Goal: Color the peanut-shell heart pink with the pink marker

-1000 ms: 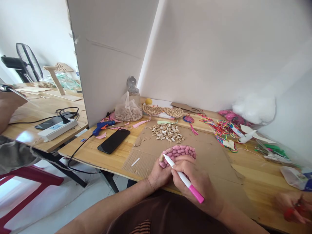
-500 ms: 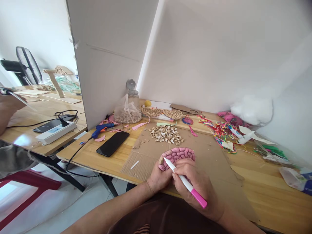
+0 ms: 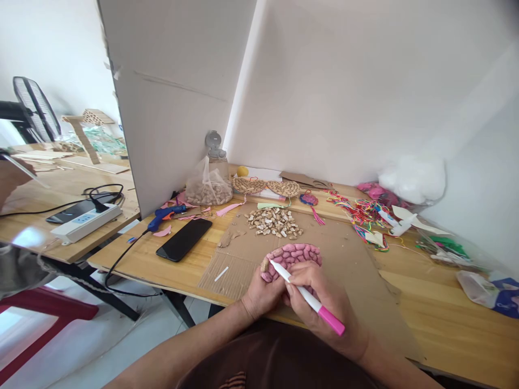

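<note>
In the head view, little has changed over the last second: my right hand keeps the marker pinched, its tip at the left end of the pink peanut-shell piece, by a shell that stays tan, so the colour there looks unfinished. My left hand holds the piece's near side, above the cardboard. Beyond lie loose shells; on the wooden table, a phone sits left, tangled threads right. Past the partition stands a fan.
</note>
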### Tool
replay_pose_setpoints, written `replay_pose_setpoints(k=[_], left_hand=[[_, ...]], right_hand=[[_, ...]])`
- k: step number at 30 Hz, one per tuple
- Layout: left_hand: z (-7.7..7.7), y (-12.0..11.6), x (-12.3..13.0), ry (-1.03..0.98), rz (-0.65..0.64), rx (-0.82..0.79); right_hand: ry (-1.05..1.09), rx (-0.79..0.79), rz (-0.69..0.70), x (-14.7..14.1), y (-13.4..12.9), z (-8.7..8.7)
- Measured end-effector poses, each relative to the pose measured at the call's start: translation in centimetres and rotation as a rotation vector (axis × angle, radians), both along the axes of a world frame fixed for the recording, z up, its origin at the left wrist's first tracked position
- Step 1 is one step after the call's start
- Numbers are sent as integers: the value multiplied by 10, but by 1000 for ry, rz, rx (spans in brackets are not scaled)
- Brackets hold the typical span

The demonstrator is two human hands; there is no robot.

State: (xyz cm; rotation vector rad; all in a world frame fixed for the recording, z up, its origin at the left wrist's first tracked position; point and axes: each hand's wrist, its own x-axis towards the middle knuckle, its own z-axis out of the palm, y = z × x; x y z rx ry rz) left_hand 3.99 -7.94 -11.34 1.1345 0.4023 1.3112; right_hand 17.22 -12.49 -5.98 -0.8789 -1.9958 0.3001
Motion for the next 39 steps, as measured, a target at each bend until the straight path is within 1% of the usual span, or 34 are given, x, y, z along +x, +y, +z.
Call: replay_pose_setpoints(k=[2, 4, 7, 8, 9, 11, 14, 17, 19, 21, 22, 23, 24, 25, 27, 28, 30, 32, 34, 36, 39], left_hand=[[-1, -1, 0, 1, -16, -15], [-3, -2, -1, 36, -66, -49], [-8, -2, -2, 70, -128, -107], [-10, -2, -2, 71, -128, -117], [-11, -2, -2, 70, -122, -123], [-14, -1, -2, 75, -95, -131], [-16, 0, -3, 78, -44, -145], [-17, -1, -4, 75, -11, -156], [-16, -1, -4, 77, -10, -162], [-14, -2, -4, 82, -17, -164], [-13, -2, -4, 81, -18, -163], [-11, -2, -3, 80, -19, -160], [-9, -2, -3, 77, -20, -154], [-7, -2, -3, 76, -22, -146], [-3, -3, -3, 76, -15, -125], [-1, -3, -3, 82, -11, -117], [0, -4, -3, 110, -18, -109], [-1, -5, -3, 133, -28, -100], [-3, -5, -4, 141, -37, -116], [-6, -6, -4, 156, -39, -156], [-7, -7, -4, 199, -30, -195]], right_hand=[[83, -162, -4, 2, 0, -4], [219, -358, 14, 1, 1, -4], [434, -671, 78, -2, 5, 0], [479, -738, 90, -2, 7, 3], [513, -766, 88, -2, 8, 6], [527, -742, 81, 3, 10, 12], [467, -647, 88, 15, 10, 20], [387, -630, 133, 29, 5, 22], [365, -683, 243, 35, 1, 21], [373, -793, 358, 37, -3, 19], [378, -847, 390, 35, -5, 18], [380, -886, 394, 32, -6, 16], [376, -898, 369, 29, -8, 15], [362, -875, 295, 25, -9, 14], [285, -759, 134, 19, -11, 11], [220, -676, 65, 18, -12, 9], [60, -466, -20, 18, -12, 4], [-82, -242, -69, 20, -11, -1], [-174, -85, -92, 21, -9, -5], [-238, -32, -94, 22, -8, -9], [-278, -22, -91, 20, -7, -13]])
